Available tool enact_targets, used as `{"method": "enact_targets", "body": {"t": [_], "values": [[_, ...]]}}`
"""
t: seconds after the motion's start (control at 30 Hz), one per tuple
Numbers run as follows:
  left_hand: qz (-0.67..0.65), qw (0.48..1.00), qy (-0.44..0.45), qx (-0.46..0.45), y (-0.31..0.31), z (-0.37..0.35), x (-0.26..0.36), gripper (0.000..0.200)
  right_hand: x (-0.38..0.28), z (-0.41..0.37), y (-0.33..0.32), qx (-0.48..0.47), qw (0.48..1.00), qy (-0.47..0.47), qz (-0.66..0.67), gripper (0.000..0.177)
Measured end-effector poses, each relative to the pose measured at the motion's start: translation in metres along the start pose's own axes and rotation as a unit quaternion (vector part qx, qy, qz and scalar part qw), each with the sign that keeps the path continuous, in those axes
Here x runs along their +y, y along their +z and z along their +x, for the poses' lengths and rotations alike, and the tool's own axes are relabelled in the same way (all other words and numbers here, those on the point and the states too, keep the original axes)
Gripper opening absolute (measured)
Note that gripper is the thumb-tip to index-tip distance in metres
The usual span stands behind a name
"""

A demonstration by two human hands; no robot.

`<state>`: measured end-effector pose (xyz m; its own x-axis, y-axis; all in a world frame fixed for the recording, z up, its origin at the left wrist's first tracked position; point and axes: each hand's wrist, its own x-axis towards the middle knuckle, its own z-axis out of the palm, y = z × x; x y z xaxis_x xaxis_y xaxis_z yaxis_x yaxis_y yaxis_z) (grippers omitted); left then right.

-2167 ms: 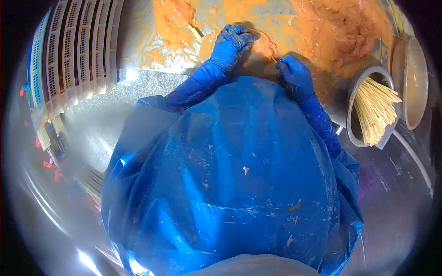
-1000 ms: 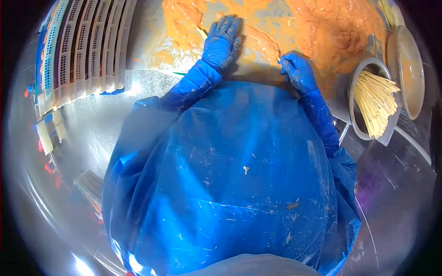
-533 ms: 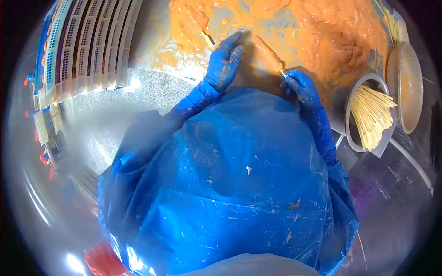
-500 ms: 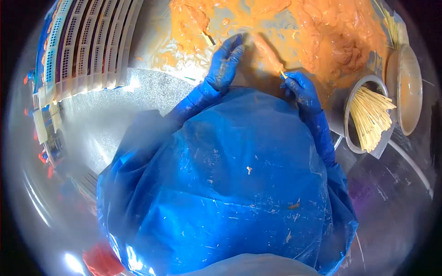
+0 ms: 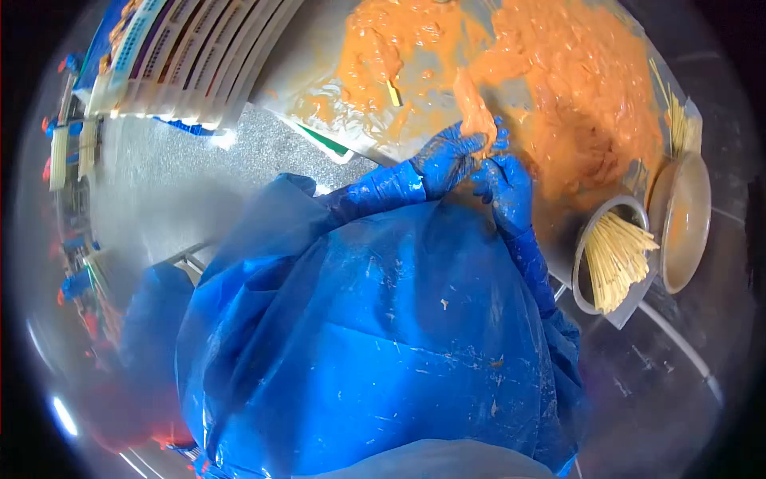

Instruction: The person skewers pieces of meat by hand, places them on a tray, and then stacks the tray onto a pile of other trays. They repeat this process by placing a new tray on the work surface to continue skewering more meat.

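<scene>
Orange, wet meat hangs together in a long piece above the metal table. My left hand, in a blue glove, is closed around the lower part of this piece. Right beside it, my right hand, also gloved in blue, has its fingers bent together at the bottom end of the piece. The stick seen there earlier is hidden by the fingers. A large pile of orange meat spreads over the table beyond both hands.
A metal container of wooden sticks stands at the right, beside a round bowl. More sticks lie at the table's right edge. Stacked trays are at the upper left. Another meat piece with a flat stick lies ahead.
My left hand has moved right and closed on the meat piece, which was lying on the table. Both hands are now together. The camera view has shifted, so the surroundings appear lower.
</scene>
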<state>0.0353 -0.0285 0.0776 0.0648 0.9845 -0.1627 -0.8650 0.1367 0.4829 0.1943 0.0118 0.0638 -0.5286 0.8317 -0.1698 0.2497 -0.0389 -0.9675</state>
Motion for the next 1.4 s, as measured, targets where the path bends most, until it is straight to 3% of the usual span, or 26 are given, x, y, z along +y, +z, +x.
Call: {"method": "enact_targets", "body": {"t": [0.2,0.37,0.43,0.5,0.63,0.67,0.73,0.77,0.8,0.83,0.87,0.9,0.97,1.03,1.17,1.23,1.27,1.33,1.37,1.4], "values": [[-0.023,0.999,0.037,-0.008,-0.013,-0.005,-0.005,0.047,-0.034,-0.003,0.014,-0.007,0.987,0.051,0.151,0.006],[0.024,0.99,0.109,0.089,0.0,-0.015,0.034,0.041,-0.037,-0.003,0.014,-0.033,0.991,0.053,0.12,0.005],[0.016,0.989,0.125,0.082,-0.005,-0.01,0.047,0.041,-0.039,-0.005,0.015,-0.043,0.991,0.057,0.111,0.007],[0.134,0.969,0.135,0.161,0.004,-0.007,0.06,0.042,-0.04,-0.007,0.014,-0.045,0.993,0.048,0.093,0.007],[0.034,0.987,0.124,0.098,-0.001,0.003,0.057,0.048,-0.033,-0.008,0.005,-0.024,0.994,0.028,0.105,0.006],[0.034,0.988,0.12,0.094,0.001,0.004,0.057,0.048,-0.029,-0.006,-0.001,-0.039,0.991,0.037,0.12,0.008],[-0.055,0.994,0.093,-0.005,0.02,0.004,0.058,0.051,-0.012,-0.006,-0.01,-0.043,0.989,0.045,0.133,0.009],[-0.057,0.995,0.086,-0.012,0.022,0.007,0.056,0.051,-0.003,-0.007,-0.012,-0.096,0.981,0.081,0.145,0.011],[0.043,0.994,0.094,-0.032,0.023,0.01,0.054,0.052,0.005,-0.007,-0.017,-0.148,0.97,0.118,0.155,0.012],[0.141,0.983,0.104,-0.052,0.025,0.01,0.053,0.053,0.013,-0.009,-0.021,-0.139,0.971,0.118,0.153,0.012],[0.224,0.971,0.068,0.051,0.053,-0.004,0.057,0.053,0.011,-0.012,-0.018,-0.162,0.931,0.159,0.286,0.013],[0.222,0.972,0.065,0.046,0.052,-0.002,0.058,0.053,0.012,-0.013,-0.017,-0.182,0.87,0.196,0.413,0.014],[0.395,0.916,0.051,-0.041,0.06,0.004,0.062,0.054,0.013,-0.012,-0.022,-0.214,0.864,0.176,0.42,0.018],[0.355,0.932,0.032,-0.061,0.07,0.001,0.061,0.05,0.012,-0.014,-0.022,-0.255,0.864,0.21,0.379,0.021],[0.38,0.925,-0.016,-0.017,0.073,0.004,0.058,0.041,0.009,-0.007,-0.023,-0.268,0.852,0.229,0.387,0.022],[0.366,0.93,-0.027,-0.002,0.073,0.005,0.058,0.039,0.018,-0.002,-0.026,-0.404,0.692,0.176,0.571,0.022],[0.36,0.933,-0.031,0.004,0.073,0.004,0.061,0.039,0.021,-0.004,-0.026,-0.404,0.693,0.179,0.57,0.022],[0.353,0.935,-0.036,0.013,0.071,0.004,0.062,0.039,0.022,-0.01,-0.026,-0.251,0.762,0.235,0.549,0.022],[0.356,0.934,-0.009,0.001,0.067,0.004,0.062,0.04,0.023,-0.008,-0.03,-0.253,0.762,0.236,0.547,0.022],[0.36,0.933,0.016,-0.009,0.063,0.005,0.061,0.041,0.022,-0.006,-0.038,-0.246,0.893,0.214,0.311,0.022]]}}
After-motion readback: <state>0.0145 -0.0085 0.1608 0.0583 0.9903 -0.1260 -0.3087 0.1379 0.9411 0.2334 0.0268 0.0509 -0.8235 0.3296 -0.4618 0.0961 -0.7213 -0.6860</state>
